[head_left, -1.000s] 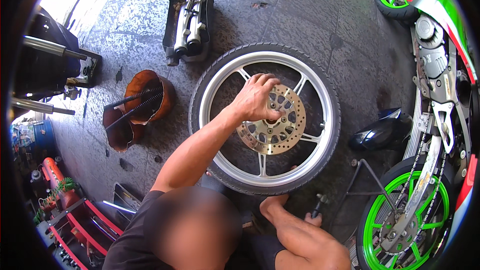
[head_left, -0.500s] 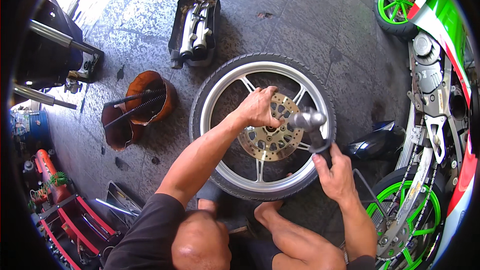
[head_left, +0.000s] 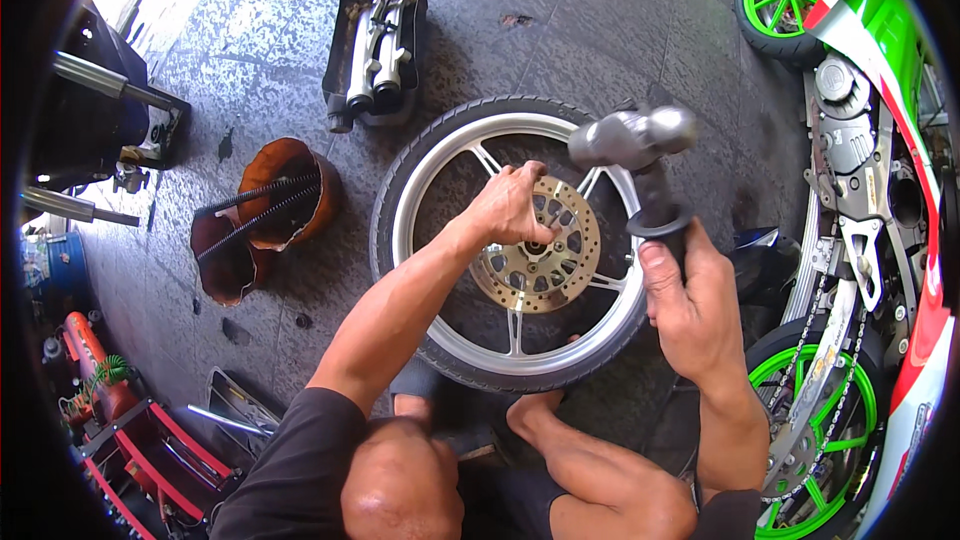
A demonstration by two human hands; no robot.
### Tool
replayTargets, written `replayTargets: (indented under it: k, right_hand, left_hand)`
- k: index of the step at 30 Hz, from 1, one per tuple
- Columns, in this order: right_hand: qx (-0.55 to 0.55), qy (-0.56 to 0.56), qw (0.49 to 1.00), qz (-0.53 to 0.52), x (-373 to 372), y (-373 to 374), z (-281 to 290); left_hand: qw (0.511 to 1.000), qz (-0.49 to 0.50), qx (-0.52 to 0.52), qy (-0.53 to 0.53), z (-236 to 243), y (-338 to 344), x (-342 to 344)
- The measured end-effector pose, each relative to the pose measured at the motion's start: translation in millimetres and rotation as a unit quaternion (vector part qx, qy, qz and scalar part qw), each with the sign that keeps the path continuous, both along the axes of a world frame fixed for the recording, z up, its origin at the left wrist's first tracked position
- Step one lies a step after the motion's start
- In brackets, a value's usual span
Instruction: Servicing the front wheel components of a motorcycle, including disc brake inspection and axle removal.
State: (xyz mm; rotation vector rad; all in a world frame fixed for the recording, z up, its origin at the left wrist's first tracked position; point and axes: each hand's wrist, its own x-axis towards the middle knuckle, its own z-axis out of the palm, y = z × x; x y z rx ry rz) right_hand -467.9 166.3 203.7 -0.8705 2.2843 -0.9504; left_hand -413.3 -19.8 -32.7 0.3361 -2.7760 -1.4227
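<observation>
A motorcycle wheel with silver spokes and a black tyre lies flat in front of my feet. At its hub sits a gold brake disc with drilled holes. My left hand grips the disc's upper left part, thumb close to the hub and fingers at the outer edge; anything under the palm is hidden. In my right hand I hold a hammer by its black handle. Its blurred metal head is raised over the wheel's upper right rim, apart from the disc.
A cut-open container holds silver fork tubes beyond the wheel. Left of it stand rusty cans with black springs across them. A motorcycle with green wheels lines the right side; a red lift frame stands lower left.
My right hand has lifted the hammer up and away from the hub, toward the upper right. My left hand keeps its hold on the disc. The whole view has shifted slightly.
</observation>
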Motion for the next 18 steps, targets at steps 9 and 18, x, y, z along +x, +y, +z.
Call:
replayTargets:
  k: [9, 18]
  right_hand:
    - [0.065, 0.091, 0.994, 0.007, -14.0, -2.6, -14.6]
    - [0.173, 0.084, 0.981, 0.009, -4.4, 17.1, -41.5]
  left_hand:
    - [1.0, -0.004, -0.005, 0.005, -9.9, 9.0, -4.2]
    - [0.996, -0.003, -0.023, 0.084, -11.5, 19.0, -12.6]
